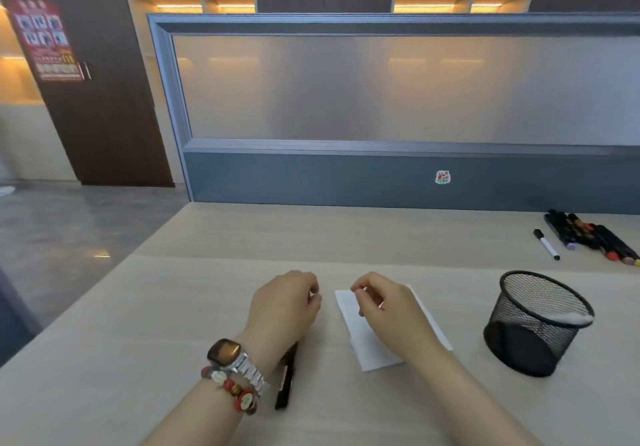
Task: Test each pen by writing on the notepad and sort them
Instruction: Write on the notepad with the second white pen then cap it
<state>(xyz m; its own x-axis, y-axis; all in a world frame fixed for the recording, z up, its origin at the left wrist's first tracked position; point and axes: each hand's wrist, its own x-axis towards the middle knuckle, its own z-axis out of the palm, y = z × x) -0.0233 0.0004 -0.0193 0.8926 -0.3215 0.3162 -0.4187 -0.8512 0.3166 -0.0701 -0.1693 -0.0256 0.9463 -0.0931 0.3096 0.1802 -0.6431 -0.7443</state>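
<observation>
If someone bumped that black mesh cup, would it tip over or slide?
The mesh cup looks light, being open wire mesh and seemingly empty, so it would probably slide easily on the smooth desk. It is wider at the rim than at the base, so tipping seems possible.

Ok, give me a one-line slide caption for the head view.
Both hands, left and right, hover curled over the notepad; black pen lies by left wrist, mesh pen cup and marker pile to the right.

One head cam only, looking fwd and down across the desk point(207, 307) toward the partition point(346, 175); hands close at bottom, shelves far at top.
</observation>
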